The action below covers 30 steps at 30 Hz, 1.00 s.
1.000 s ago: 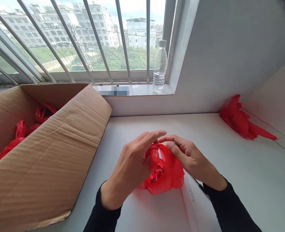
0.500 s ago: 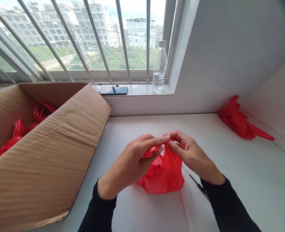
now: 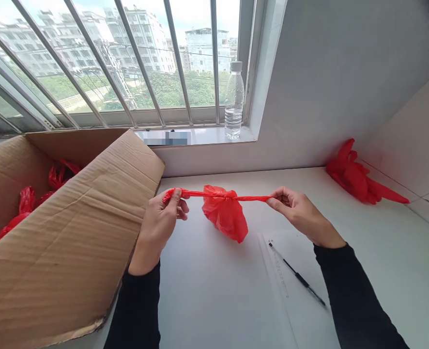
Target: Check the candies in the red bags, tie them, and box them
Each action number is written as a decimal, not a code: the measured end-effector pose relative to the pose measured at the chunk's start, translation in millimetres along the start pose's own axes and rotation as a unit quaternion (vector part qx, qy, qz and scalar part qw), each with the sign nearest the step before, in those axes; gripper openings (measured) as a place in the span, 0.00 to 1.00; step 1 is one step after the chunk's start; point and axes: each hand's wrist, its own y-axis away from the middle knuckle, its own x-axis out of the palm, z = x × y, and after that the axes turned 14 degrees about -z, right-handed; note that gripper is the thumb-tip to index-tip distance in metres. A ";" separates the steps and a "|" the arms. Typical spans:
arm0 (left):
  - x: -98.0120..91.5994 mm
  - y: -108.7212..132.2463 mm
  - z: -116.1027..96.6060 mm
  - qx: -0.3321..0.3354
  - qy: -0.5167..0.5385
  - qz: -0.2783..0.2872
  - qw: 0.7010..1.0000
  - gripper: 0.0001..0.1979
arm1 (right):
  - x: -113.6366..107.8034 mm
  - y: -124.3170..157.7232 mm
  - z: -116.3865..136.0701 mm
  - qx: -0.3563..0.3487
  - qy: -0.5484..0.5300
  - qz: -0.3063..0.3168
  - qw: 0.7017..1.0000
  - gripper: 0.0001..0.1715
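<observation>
A small red plastic bag hangs in the air above the white table, its two handles stretched out sideways into a taut line. My left hand is closed on the left handle end, near the flap of the cardboard box. My right hand pinches the right handle end. The bag's knotted bundle sags between both hands, clear of the tabletop.
The open cardboard box at the left holds several red bags. A pile of red bags lies at the back right by the wall. A black pen rests on a white sheet. A water bottle stands on the windowsill.
My hands were close together over the bag on the table; they have pulled apart, stretching the handles tight and lifting the bag off the surface. The view shifted slightly.
</observation>
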 end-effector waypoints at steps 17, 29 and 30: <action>52.6 44.5 -25.5 -0.397 0.387 0.184 0.812 0.18 | 45.6 -4.1 -10.1 0.206 -0.452 -0.064 0.866 0.12; 44.6 70.7 -49.6 -0.410 0.351 0.213 0.815 0.20 | 53.7 -18.3 -37.8 0.251 -0.475 -0.107 0.837 0.20; 42.2 75.5 -54.0 -0.379 0.333 0.216 0.836 0.21 | 53.3 -19.4 -38.0 0.253 -0.471 -0.103 0.839 0.21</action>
